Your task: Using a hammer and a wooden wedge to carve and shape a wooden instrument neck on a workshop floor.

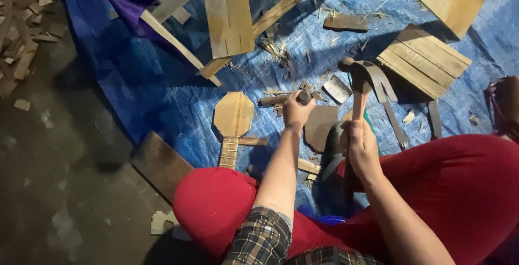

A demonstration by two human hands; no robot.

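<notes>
Near the middle of the frame the left hand (296,112) is closed round a short dark chisel-like tool (304,97), which stands roughly upright with its tip down among wood scraps on the blue tarp (162,92). The right hand (361,145), lower and to the right, has a tight grip on the wooden handle of a hammer (361,81). The hammer's dark head is raised up and right of the tool's top, near it but apart; the handle's long axis runs almost vertically in the frame.

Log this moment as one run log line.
left hand: grips short dark rod | right hand: grips wooden-handled hammer | surface: blue tarp
</notes>
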